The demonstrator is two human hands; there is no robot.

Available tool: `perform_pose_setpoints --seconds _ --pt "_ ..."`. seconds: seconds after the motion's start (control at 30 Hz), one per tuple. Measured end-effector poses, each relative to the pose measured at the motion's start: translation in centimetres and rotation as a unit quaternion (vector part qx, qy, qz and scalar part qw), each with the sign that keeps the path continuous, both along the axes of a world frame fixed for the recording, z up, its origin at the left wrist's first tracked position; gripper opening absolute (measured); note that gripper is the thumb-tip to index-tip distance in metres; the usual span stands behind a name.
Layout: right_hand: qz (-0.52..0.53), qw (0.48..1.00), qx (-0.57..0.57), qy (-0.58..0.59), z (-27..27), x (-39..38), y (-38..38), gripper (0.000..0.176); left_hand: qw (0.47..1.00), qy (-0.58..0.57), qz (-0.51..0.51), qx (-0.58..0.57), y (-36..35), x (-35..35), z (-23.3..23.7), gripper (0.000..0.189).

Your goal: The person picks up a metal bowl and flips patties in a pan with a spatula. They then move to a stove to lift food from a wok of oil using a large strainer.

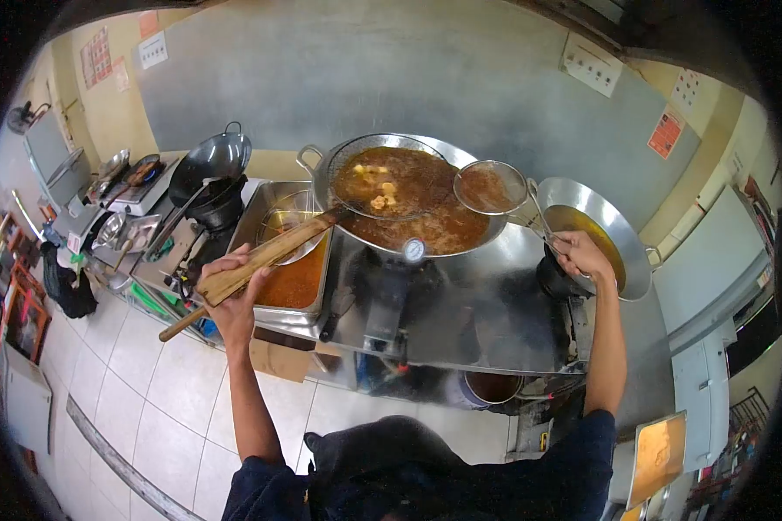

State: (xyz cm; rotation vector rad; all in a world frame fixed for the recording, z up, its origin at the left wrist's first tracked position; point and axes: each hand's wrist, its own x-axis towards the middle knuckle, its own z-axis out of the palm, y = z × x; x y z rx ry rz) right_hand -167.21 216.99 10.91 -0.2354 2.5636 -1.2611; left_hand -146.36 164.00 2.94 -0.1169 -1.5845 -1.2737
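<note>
Gripping the wooden handle (274,253) of the lg. strainer (343,165), L hand (233,282) was closed; mesh sat in the lg. wok (499,227) nr. the bench's (487,330) back edge, w/ pale food pcs. (384,198) inside its rim. R hand (582,258) held the sm. skimmer (488,188) over the wok's R side. Thermometer (414,251) was at its front rim, sauce tray (328,273) to L, sm. wok (639,260) to R.

- Brown oil (434,229) at 12 o'clock, pale yellow pieces (382,200) in it
- Tan wooden handle (274,253), streaked darker, at 9 o'clock
- Silver strainer (490,187) at 2 o'clock
- Orange-red sauce (291,286) near 9 o'clock
- White floor tiles (178,382), grey-lined grid, at 8 o'clock
- Navy sleeve (573,460) at 5 o'clock
</note>
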Motion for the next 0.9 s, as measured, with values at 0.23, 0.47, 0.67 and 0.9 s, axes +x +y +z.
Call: perform_pose_setpoints --seconds 0.23,0.47,0.67,0.9 --pt "-0.041 0.999 0.006 0.028 0.1 2.4 -0.5 0.025 0.999 -0.036 0.014 -0.019 0.4 -0.2 0.3 0.038" --pt "-0.057 0.998 0.008 0.04 -1.5 3.1 0.2 0.029 0.999 -0.034 -0.005 -0.016 -0.1 -0.6 0.4 0.038" --pt "-0.077 0.996 -0.034 0.041 -1.8 4.0 -0.7 0.033 0.999 -0.029 -0.032 -0.009 -0.3 -0.9 1.0 0.045" --pt "-0.077 0.994 0.024 0.071 -3.9 4.4 -1.2 0.034 0.999 -0.023 -0.038 -0.019 -0.5 -0.4 1.4 0.05"
